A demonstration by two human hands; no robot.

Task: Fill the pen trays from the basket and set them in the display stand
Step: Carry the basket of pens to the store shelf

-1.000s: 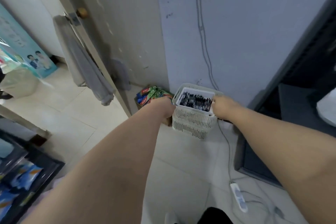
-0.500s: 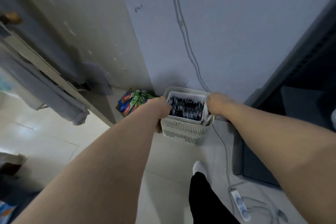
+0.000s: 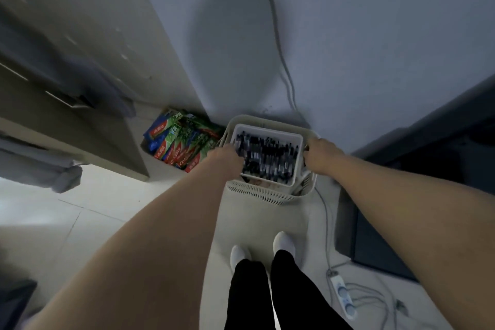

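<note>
Left hand and right hand clasp opposite ends of a pen tray (packed full) sitting in the basket; an uneven lift could tilt it, spilling pens.

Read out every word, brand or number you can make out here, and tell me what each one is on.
"Colgate": on the red bands of the toothpaste boxes left of the basket.
Chinese characters on the same boxes: too blurred to read.
Print on the pens in the tray: too blurred to read.
Power strip: no legible marking.
</note>
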